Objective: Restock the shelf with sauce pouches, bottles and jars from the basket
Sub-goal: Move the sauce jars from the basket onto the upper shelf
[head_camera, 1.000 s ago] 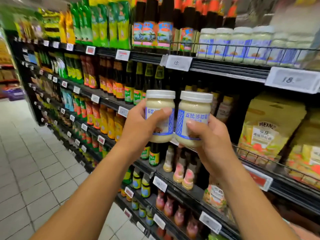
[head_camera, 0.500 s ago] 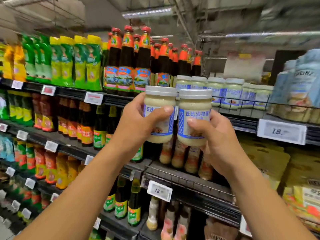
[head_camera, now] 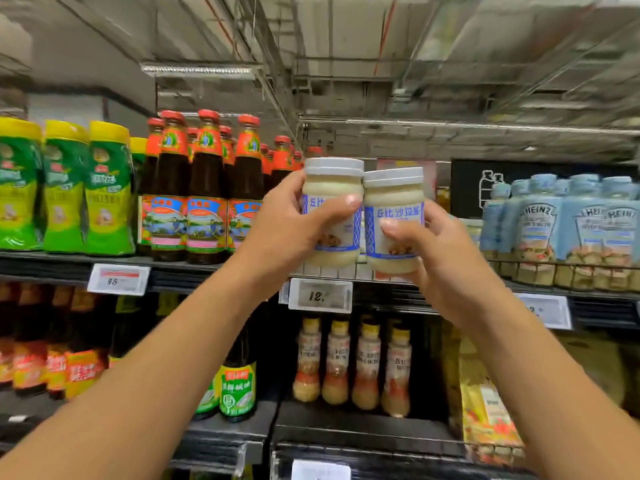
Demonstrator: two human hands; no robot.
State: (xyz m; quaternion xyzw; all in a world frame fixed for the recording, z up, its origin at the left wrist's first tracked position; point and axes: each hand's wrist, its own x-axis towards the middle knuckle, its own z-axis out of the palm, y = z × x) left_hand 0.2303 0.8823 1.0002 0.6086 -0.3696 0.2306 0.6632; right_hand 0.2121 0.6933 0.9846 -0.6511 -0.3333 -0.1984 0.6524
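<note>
At nine o'clock on the top shelf (head_camera: 62, 258) stand green pouches with yellow caps (head_camera: 65, 188), and just to their right a row of dark sauce bottles with red caps (head_camera: 206, 188). Toward the centre, the left hand (head_camera: 287, 230) is wrapped around a white-lidded jar of pale sauce (head_camera: 332, 188), thumb across its blue label. Touching it on the right is a second jar (head_camera: 394, 199) of the same kind, clamped in the right hand (head_camera: 440, 258); the lids meet, the left jar slightly higher. Both jars are held up in front of the top shelf's wire front, above a price tag (head_camera: 320, 295). At six o'clock, small dressing bottles (head_camera: 353, 365) line the shelf below. At three o'clock sit pale blue Heinz pouches (head_camera: 561, 223) behind a wire rail.
</note>
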